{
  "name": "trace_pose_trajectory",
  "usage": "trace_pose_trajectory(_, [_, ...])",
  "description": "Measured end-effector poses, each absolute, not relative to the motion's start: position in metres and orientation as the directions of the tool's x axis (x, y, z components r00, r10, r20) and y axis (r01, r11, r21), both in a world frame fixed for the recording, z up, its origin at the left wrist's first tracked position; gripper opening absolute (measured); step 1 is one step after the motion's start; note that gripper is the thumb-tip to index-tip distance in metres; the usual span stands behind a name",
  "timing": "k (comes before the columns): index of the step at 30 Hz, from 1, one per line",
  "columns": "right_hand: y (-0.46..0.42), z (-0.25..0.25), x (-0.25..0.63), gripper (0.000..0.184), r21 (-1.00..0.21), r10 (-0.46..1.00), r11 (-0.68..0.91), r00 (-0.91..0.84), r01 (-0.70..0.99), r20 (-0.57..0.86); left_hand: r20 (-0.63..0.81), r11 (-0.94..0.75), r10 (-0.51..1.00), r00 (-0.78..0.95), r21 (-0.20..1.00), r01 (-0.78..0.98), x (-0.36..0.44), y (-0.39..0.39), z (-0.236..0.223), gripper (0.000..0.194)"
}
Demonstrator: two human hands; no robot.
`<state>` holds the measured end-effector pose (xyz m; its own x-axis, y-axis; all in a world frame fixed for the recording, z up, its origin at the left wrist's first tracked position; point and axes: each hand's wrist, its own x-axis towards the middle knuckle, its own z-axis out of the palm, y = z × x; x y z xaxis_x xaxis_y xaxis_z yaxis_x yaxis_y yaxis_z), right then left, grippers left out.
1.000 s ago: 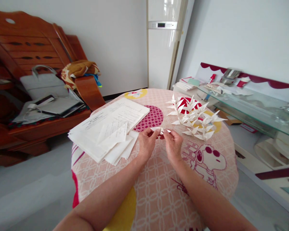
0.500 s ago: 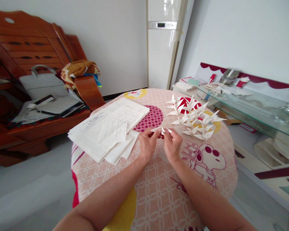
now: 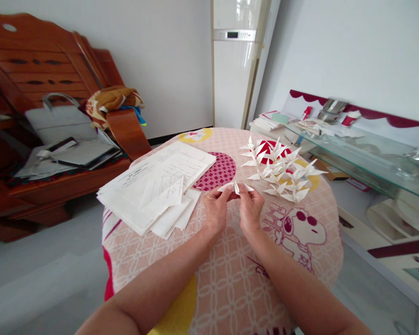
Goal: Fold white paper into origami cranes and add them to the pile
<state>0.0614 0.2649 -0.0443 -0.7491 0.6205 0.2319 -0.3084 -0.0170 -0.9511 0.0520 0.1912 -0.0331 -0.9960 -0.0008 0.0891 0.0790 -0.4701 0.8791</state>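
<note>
Between my two hands is a small white paper crane [image 3: 236, 187], its wings spread to either side. My left hand [image 3: 215, 207] pinches its left wing, and my right hand [image 3: 251, 207] pinches the right one; both are closed, with the fingertips partly hidden. Beyond my right hand, several finished-looking paper cranes [image 3: 281, 172] stand grouped on the patterned tablecloth [image 3: 226, 274]. Left of my left hand lies a stack of printed paper sheets [image 3: 153, 181], with a folded piece of paper [image 3: 164, 193] on top.
A wooden bench [image 3: 49, 70] at the left holds a grey bag [image 3: 59, 118] and a bundled cloth [image 3: 111, 104]. Close to the table's right side is a glass-topped stand [image 3: 363, 158] bearing papers and cups. A tall white air conditioner [image 3: 232, 79] stands behind the table.
My hands have drawn slightly apart, and the crane's wings now spread wider between them. The piles of paper and the other cranes stay in place.
</note>
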Motion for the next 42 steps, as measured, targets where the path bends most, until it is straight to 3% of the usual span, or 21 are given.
trace_pose_trajectory(5, [0.268,-0.045,0.060,0.035,-0.954,0.619,0.045,-0.741,-0.297,0.260,0.086,-0.428,-0.030,-0.996,0.899,0.090,0.050,0.190,-0.035,0.018])
trace_pose_trajectory(24, [0.258,-0.035,0.064,0.027,-0.888,0.602,-0.381,-0.798,-0.258,-0.026,-0.106,-0.599,0.048,-0.993,0.792,-0.113,0.050,0.191,-0.031,0.018])
trace_pose_trajectory(34, [0.257,-0.035,0.064,0.024,-0.861,0.595,-0.432,-0.802,-0.269,-0.047,-0.090,-0.653,0.057,-0.994,0.750,-0.105,0.052,0.192,-0.032,0.017])
trace_pose_trajectory(42, [0.274,-0.030,0.065,0.024,-0.885,0.503,-0.429,-0.862,-0.182,-0.067,-0.150,-0.495,0.151,-0.977,0.844,-0.206,0.041,0.174,-0.025,0.023])
